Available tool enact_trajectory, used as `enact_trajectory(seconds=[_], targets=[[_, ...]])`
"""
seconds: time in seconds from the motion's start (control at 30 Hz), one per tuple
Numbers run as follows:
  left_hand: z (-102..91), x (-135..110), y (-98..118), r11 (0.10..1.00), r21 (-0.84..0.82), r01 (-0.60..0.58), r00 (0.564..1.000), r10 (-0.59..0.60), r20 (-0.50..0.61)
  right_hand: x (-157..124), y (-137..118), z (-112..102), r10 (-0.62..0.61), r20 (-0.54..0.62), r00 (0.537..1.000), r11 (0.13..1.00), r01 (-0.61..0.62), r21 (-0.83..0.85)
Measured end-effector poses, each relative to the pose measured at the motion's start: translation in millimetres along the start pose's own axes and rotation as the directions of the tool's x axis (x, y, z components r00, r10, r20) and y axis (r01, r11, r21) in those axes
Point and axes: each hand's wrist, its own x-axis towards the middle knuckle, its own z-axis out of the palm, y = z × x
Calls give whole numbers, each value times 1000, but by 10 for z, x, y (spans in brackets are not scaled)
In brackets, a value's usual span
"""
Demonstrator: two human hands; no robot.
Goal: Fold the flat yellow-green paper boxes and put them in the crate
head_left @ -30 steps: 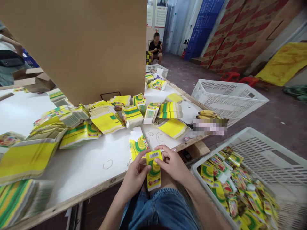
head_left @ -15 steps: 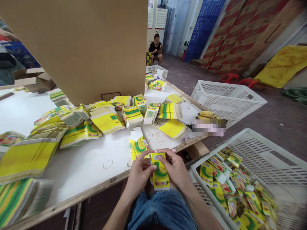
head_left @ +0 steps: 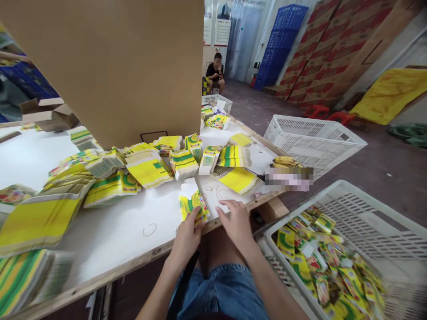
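Yellow packets [head_left: 189, 201] lie just below frame centre; a careless drag could tip them off the bench [head_left: 130, 222]. The left hand's [head_left: 187, 232] fingers overlap them, grip unclear; the right hand's [head_left: 237, 222] spread empty.

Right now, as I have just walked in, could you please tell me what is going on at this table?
At the table's near edge, the person's left hand has its fingertips on a small pile of yellow-and-green packaging. The right hand is open beside it, with nothing visible in its grasp. Stacks of similar packaging lie farther back, and a white crate on the right holds many loose packets. In the background, another person is seated.
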Motion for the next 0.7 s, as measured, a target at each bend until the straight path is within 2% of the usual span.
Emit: enact_trajectory(seconds=[0.07, 0.13, 0.2, 0.3, 0.33, 0.37, 0.4, 0.47, 0.53, 0.6, 0.7], targets=[[11, -11, 0, 999, -40, -8, 1000, 8, -15, 94, -95, 335, 24, 40, 999, 998, -27, 61], [-4, -21, -1, 994, -104, -21, 999, 18, -27, 158, -147, 532, 39, 47, 998, 991, -45, 128], [-34, -30, -3, 968, -249, -33, 996, 12, -83, 185, -142, 591, 61, 48, 997, 973, -70, 221], [-74, -39, 15, 882, -465, -75, 960, -63, -274, 156, -78, 517, 97, 66, 993, 910, -115, 400], [-80, -40, 31, 849, -522, -83, 949, -93, -302, 128, -59, 475, 105, 83, 991, 877, -132, 461], [-82, -40, 52, 809, -583, -74, 952, -117, -283, 93, -49, 433, 112, 107, 988, 842, -151, 518], [-79, -41, 75, 759, -649, -46, 967, -130, -220, 53, -48, 395, 116, 133, 984, 805, -172, 568], [-57, -47, 117, 637, -769, 51, 993, -116, -30, -33, -71, 334, 120, 182, 976, 742, -210, 637], [-21, -59, 138, 528, -840, 124, 992, -77, 99, -115, -110, 294, 132, 239, 962, 672, -264, 692], [18, -73, 135, 461, -876, 143, 989, -32, 145, -178, -146, 264, 150, 300, 942, 578, -330, 747], [58, -92, 119, 459, -879, 129, 988, 10, 151, -231, -169, 220, 165, 349, 922, 483, -384, 787]])
